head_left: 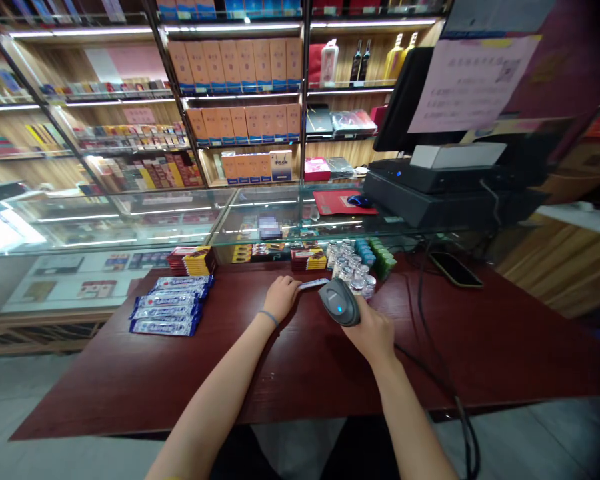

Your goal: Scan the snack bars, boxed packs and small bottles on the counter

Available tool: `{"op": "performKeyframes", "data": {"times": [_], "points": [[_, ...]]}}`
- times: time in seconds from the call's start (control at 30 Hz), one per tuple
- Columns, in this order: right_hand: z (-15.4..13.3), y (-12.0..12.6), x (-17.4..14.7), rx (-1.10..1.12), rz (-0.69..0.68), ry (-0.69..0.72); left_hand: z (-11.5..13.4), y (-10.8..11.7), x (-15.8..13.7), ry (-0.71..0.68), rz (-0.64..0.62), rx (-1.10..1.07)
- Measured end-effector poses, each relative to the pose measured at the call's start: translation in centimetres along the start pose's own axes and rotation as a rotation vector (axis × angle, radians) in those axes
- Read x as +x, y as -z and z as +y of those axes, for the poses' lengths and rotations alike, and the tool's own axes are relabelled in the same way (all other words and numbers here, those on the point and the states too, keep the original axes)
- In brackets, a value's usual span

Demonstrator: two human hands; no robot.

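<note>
The left hand (281,298) has its fingers closed on the left end of a slim packet (313,285), which projects rightward from the fingertips toward the scanner's head. The right hand (375,330) is wrapped around a handheld scanner (340,303), the head lying forward and left of its fingers. Blue-and-silver packets (167,310) lie left of the left fingers; clear-topped containers (353,267) stand beyond the right fingers.

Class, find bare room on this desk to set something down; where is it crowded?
Bare desk lies between the blue packets and left hand, and right of the cables, before the phone. Crowded: the back edge, with boxes, and containers close by the scanner.
</note>
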State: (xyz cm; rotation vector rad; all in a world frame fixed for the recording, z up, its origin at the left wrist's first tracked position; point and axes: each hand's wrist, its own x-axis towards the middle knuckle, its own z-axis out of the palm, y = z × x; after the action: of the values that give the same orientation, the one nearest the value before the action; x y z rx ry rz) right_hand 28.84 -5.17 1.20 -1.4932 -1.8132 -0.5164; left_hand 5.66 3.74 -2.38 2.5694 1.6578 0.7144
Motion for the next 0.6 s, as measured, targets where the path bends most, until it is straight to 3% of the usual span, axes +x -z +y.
{"op": "performKeyframes", "data": {"times": [0.1,0.2,0.33,0.6], "points": [[-0.07,-0.06,-0.09,-0.014,-0.002,-0.020,0.00,0.24,-0.15,0.091,0.081,-0.181],[-0.18,-0.17,-0.17,-0.021,-0.031,-0.043,-0.16,0.40,0.01,0.304,0.200,-0.545],[-0.33,-0.37,-0.29,0.002,-0.072,-0.020,-0.55,0.16,0.32,0.506,0.153,-1.001],[-0.62,-0.64,-0.51,0.024,-0.081,0.054,-0.71,-0.39,0.37,0.465,0.129,-1.068]]}}
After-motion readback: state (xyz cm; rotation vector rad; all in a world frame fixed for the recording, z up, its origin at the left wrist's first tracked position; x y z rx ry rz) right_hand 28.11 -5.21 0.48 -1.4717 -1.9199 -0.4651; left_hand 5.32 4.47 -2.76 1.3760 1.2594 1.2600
